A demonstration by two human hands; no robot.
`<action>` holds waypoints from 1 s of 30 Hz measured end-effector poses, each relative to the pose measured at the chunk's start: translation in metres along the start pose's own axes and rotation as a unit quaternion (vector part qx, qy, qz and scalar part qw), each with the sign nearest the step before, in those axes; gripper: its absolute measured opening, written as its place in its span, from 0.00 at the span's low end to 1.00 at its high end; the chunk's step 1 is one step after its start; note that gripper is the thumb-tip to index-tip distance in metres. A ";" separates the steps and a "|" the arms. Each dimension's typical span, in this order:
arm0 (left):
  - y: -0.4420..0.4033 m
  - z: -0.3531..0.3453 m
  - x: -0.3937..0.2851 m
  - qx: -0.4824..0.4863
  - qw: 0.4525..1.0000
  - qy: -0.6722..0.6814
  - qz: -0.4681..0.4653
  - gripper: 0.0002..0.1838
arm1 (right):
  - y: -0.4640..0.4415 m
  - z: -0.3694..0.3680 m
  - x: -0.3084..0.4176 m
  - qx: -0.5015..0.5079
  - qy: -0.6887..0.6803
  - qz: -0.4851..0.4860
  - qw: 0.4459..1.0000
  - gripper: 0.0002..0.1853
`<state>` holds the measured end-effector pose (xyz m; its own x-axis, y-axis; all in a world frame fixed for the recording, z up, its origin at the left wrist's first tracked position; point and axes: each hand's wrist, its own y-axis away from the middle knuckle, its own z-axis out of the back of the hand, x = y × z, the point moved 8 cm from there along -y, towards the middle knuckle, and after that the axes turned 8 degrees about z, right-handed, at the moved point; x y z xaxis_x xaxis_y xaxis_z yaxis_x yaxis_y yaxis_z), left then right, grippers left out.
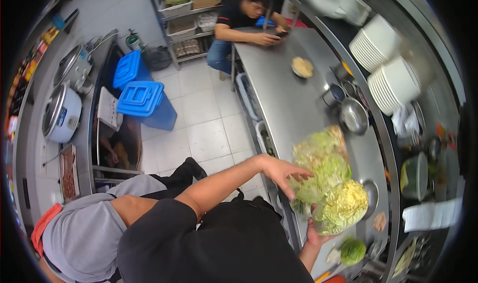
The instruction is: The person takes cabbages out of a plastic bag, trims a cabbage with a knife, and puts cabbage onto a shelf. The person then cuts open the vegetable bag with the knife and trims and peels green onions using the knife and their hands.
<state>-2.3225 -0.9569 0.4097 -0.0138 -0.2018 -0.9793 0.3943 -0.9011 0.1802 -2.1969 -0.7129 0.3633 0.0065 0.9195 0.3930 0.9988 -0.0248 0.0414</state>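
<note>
My right hand (317,237) holds a pale yellow-green napa cabbage (343,207) from below, at the near part of the steel table (271,84). With fingers spread, my left hand (285,174) hovers beside the cabbage, holding nothing. Under and beyond it lies a heap of loose cabbage leaves (326,158), with a brownish patch at its far edge. A metal bowl (370,199) sits partly hidden behind the cabbage. Closer to me on the table is a smaller green vegetable (352,251), lettuce or cabbage.
Metal bowls (354,116) and a bowl of pale food (301,67) stand farther along the table. Stacked white plates (393,86) fill the shelf. A co-worker (244,26) sits at the far end holding a dark object; another person in grey (82,233) bends behind me. Blue bins (144,99) stand on the floor.
</note>
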 end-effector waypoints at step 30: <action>0.555 0.311 0.369 -0.689 0.569 0.253 0.371 0.47 | -0.450 -0.320 -0.755 0.156 0.024 -0.529 0.834 0.44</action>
<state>-2.3950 -1.6506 0.1770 0.7545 0.1196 -0.6453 0.4711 0.5859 0.6594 -2.6668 -1.5209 0.3418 -0.8811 0.3447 0.3239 0.4075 0.9008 0.1498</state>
